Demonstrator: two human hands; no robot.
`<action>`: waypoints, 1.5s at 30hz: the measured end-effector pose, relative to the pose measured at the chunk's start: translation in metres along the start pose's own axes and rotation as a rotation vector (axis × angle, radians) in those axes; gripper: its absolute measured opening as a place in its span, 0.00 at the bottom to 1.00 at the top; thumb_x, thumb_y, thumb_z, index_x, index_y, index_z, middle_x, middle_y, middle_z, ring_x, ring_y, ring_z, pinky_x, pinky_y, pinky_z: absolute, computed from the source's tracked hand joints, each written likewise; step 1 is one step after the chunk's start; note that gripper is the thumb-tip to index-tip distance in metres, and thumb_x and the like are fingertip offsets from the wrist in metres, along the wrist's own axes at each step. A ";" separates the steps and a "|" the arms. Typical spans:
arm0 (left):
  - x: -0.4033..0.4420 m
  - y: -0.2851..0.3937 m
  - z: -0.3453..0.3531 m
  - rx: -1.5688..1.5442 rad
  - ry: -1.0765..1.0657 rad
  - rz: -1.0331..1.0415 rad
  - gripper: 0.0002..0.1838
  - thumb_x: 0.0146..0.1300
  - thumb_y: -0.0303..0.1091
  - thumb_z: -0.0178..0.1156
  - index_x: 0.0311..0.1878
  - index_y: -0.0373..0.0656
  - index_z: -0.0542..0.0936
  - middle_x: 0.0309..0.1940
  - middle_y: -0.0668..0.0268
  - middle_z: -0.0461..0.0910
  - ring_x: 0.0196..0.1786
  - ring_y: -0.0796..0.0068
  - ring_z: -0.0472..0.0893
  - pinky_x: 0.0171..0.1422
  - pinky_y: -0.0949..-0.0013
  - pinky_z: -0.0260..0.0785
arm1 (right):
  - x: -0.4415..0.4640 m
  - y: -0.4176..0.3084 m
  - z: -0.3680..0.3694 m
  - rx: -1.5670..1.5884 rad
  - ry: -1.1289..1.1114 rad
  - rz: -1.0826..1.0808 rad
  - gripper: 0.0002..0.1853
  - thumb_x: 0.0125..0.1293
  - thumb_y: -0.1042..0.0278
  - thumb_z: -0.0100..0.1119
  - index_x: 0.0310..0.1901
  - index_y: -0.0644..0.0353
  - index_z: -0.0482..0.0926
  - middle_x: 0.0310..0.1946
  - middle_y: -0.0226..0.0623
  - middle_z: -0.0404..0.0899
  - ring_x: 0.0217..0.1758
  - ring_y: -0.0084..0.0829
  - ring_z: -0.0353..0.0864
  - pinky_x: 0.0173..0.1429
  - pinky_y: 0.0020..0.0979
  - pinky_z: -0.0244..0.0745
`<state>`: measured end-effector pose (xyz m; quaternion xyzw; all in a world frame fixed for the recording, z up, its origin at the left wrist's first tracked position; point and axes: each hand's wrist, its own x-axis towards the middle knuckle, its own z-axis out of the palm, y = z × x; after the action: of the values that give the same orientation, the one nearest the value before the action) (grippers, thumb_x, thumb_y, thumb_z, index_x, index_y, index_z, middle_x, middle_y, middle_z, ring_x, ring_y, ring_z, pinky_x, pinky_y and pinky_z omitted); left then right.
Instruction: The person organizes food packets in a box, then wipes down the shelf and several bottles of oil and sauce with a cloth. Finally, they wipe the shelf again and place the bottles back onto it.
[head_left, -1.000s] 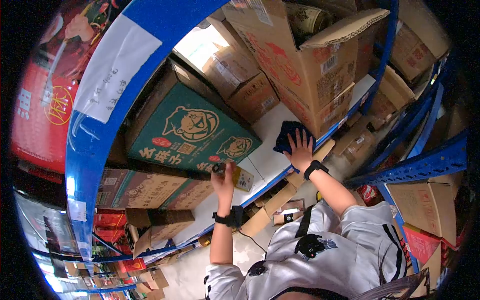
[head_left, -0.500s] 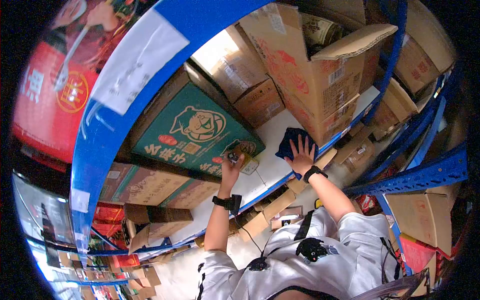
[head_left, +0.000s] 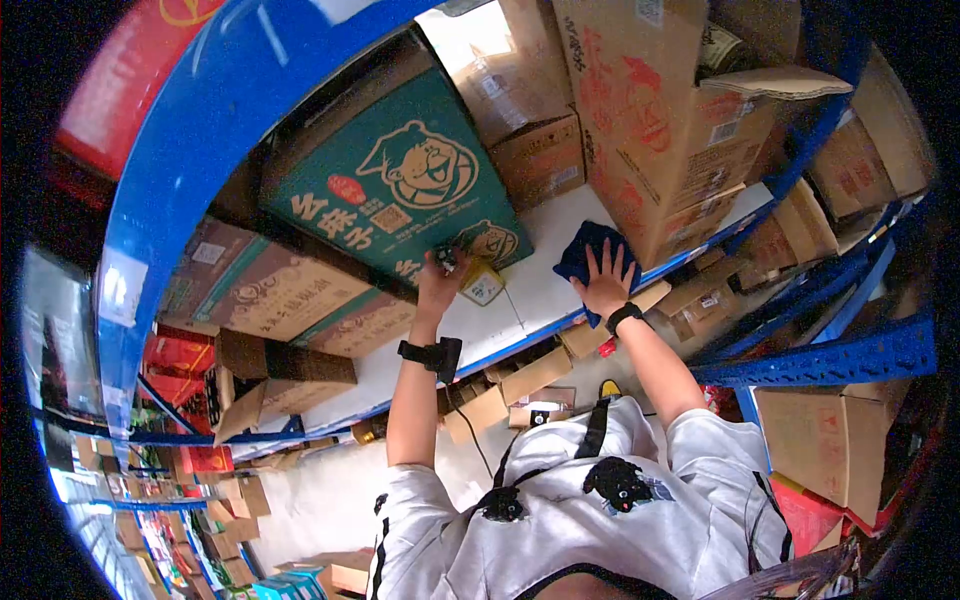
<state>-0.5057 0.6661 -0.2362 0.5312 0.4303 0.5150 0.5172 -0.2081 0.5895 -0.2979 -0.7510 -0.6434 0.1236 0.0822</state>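
A: What has moved since the earlier frames?
B: The view has shifted, and the left hand [head_left: 436, 286] has brought the yellow bottle [head_left: 484, 287] closer to the green box [head_left: 420, 170] than it was a second ago. The right hand [head_left: 604, 288] is still on the dark blue cloth [head_left: 592, 237].
A: How is the left hand holding on?
B: It's curled round the bottle's dark top, gripping it. The yellow lower part, with its pale label, sticks out past the fingers, over the white shelf [head_left: 545, 285]. I can't tell whether its base touches down.
A: And the right?
B: Open, palm down, fingers spread over the cloth, which lies bunched on the shelf just beside the foot of the tall carton [head_left: 640, 120].
A: Anything on the wrists?
B: A black band on each; the left one [head_left: 432, 354] has a bulky block.
A: What's by the green box?
B: Brown printed cartons [head_left: 300, 290] on one side of it, and a smaller brown box [head_left: 540, 158] between it and the tall carton.
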 end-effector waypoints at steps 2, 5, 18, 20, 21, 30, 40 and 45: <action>-0.015 0.022 0.006 0.107 -0.048 -0.046 0.22 0.60 0.33 0.59 0.53 0.33 0.65 0.47 0.58 0.72 0.44 0.68 0.75 0.55 0.64 0.69 | 0.002 0.001 -0.001 -0.016 -0.049 0.010 0.41 0.61 0.36 0.40 0.70 0.44 0.42 0.72 0.42 0.29 0.74 0.51 0.28 0.68 0.61 0.27; -0.017 0.018 0.006 0.056 0.086 0.024 0.25 0.56 0.32 0.64 0.53 0.32 0.66 0.45 0.55 0.74 0.43 0.65 0.77 0.50 0.66 0.71 | 0.006 0.002 -0.001 -0.025 -0.099 0.014 0.41 0.61 0.34 0.38 0.71 0.43 0.41 0.72 0.42 0.28 0.74 0.51 0.25 0.68 0.62 0.25; -0.037 0.059 0.025 0.892 0.162 0.297 0.20 0.51 0.31 0.68 0.44 0.29 0.75 0.27 0.57 0.79 0.30 0.71 0.81 0.37 0.72 0.76 | 0.004 0.000 -0.002 -0.044 -0.096 0.031 0.41 0.61 0.34 0.38 0.71 0.42 0.40 0.72 0.41 0.27 0.74 0.51 0.25 0.68 0.61 0.26; -0.038 0.057 0.026 0.905 0.164 0.212 0.20 0.52 0.31 0.67 0.44 0.29 0.74 0.29 0.57 0.80 0.33 0.72 0.82 0.38 0.71 0.77 | 0.005 0.001 0.000 -0.052 -0.107 0.024 0.40 0.61 0.34 0.37 0.71 0.42 0.41 0.72 0.40 0.27 0.74 0.51 0.26 0.68 0.61 0.26; -0.040 0.056 0.028 0.866 0.182 0.227 0.20 0.52 0.30 0.67 0.45 0.29 0.74 0.31 0.57 0.80 0.35 0.72 0.82 0.39 0.71 0.77 | 0.006 0.002 0.002 -0.056 -0.108 0.022 0.40 0.61 0.34 0.37 0.71 0.42 0.41 0.72 0.40 0.27 0.74 0.51 0.26 0.68 0.61 0.26; -0.093 0.049 0.016 0.638 0.226 0.231 0.14 0.57 0.26 0.60 0.47 0.33 0.75 0.37 0.59 0.79 0.43 0.71 0.80 0.45 0.69 0.74 | 0.004 0.004 0.002 -0.031 -0.072 -0.009 0.40 0.61 0.34 0.36 0.70 0.45 0.43 0.72 0.43 0.29 0.74 0.52 0.27 0.67 0.63 0.25; -0.248 0.036 -0.058 0.641 0.323 -0.293 0.09 0.63 0.29 0.53 0.39 0.33 0.77 0.32 0.60 0.82 0.36 0.77 0.80 0.42 0.73 0.71 | -0.056 -0.039 0.006 -0.158 -0.040 -0.150 0.39 0.63 0.40 0.39 0.70 0.52 0.45 0.71 0.44 0.40 0.74 0.50 0.34 0.69 0.60 0.31; -0.271 0.025 -0.058 0.685 0.360 -0.202 0.08 0.64 0.29 0.53 0.39 0.34 0.77 0.30 0.61 0.81 0.33 0.76 0.80 0.39 0.73 0.71 | -0.110 -0.098 0.029 -0.121 0.013 -0.398 0.35 0.62 0.41 0.44 0.67 0.48 0.55 0.69 0.35 0.51 0.72 0.45 0.44 0.69 0.56 0.40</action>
<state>-0.5918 0.4016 -0.2426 0.5292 0.7109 0.3732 0.2743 -0.3252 0.4958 -0.2892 -0.6134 -0.7848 0.0613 0.0637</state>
